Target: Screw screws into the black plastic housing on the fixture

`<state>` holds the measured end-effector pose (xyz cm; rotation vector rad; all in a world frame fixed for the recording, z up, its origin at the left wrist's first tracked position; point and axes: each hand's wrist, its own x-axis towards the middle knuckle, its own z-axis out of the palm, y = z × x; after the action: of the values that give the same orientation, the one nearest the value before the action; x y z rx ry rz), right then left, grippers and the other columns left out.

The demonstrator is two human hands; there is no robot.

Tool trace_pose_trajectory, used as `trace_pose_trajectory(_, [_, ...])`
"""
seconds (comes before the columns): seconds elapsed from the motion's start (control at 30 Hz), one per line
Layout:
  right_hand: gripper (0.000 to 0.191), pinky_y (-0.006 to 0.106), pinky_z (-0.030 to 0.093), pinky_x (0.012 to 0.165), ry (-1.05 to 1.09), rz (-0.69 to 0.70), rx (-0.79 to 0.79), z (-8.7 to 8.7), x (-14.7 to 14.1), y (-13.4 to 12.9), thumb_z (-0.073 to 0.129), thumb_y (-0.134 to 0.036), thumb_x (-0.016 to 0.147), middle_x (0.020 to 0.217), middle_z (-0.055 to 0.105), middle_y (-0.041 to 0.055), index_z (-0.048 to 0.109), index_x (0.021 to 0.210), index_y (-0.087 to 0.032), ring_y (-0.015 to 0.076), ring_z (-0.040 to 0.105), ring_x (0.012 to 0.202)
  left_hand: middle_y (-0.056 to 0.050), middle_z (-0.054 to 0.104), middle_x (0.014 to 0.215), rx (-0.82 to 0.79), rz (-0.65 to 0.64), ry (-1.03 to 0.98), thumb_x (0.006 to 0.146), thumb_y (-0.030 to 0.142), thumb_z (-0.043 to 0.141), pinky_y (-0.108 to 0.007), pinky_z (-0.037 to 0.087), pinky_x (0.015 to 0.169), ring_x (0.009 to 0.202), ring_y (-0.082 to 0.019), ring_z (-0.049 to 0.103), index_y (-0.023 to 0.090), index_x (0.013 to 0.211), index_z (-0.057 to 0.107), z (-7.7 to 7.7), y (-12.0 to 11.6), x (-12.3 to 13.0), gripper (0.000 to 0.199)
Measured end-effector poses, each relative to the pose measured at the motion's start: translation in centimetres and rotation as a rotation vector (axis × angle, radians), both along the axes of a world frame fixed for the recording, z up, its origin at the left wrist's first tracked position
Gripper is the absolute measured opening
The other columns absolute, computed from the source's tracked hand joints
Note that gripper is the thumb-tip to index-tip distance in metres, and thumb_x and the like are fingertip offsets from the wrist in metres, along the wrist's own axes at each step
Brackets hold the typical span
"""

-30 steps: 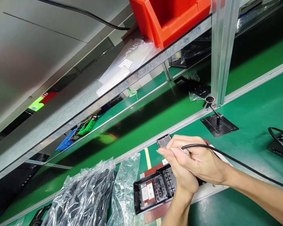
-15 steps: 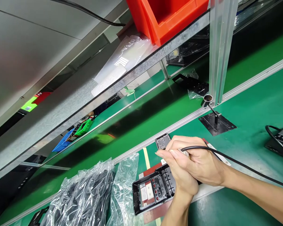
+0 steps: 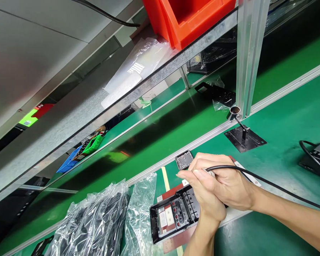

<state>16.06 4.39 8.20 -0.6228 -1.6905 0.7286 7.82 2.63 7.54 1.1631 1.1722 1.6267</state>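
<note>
My left hand (image 3: 206,201) and my right hand (image 3: 226,183) are pressed together, fingers closed around a corded screwdriver. Its body is almost wholly hidden by the hands; a black cable (image 3: 266,184) comes out at the top of the grip and runs off to the right. Under and beside my hands lies an open black plastic housing (image 3: 173,213), with ribs, round holes and a rectangular window. It rests on a reddish-brown base plate (image 3: 173,245); my hands cover its right end. Just behind my fingers is a small black tray (image 3: 184,160) of tiny screws.
Clear plastic bags with black parts (image 3: 96,220) lie left of the housing. A black stand with a round cup (image 3: 242,137) sits beyond my right hand, near a metal post (image 3: 249,60). Overhead, a shelf holds an orange bin (image 3: 192,21). A black device (image 3: 317,156) stands far right.
Almost nothing differs. My clasped hands have shifted very slightly to the right over the housing, and the head view has moved a little.
</note>
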Motion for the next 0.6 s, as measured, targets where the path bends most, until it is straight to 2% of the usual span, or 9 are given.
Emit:
trace_pose_trajectory(0.4, [0.036,0.03,0.048,0.07,0.0,-0.018,-0.006,0.21,0.0,0.02,0.044,-0.031,0.108,0.081,0.068,0.0046,0.078,0.102,-0.02,0.0161,0.059,0.078,-0.002,0.055,0.068,-0.058,0.005,-0.001,0.089,0.088,0.03,-0.033,0.054,0.067,0.065,-0.02,0.054,0.023,0.064,0.051,0.28,-0.23,0.32,0.072])
trace_pose_trajectory(0.6, [0.033,0.031,0.047,0.073,0.006,-0.011,-0.023,0.14,0.04,-0.02,0.046,-0.028,0.107,0.083,0.068,0.0039,0.079,0.106,-0.02,0.0156,0.059,0.08,0.002,0.045,0.061,-0.053,0.073,0.052,0.087,0.089,0.031,-0.032,0.053,0.066,0.061,-0.018,0.05,0.024,0.059,0.043,0.33,-0.07,0.26,0.072])
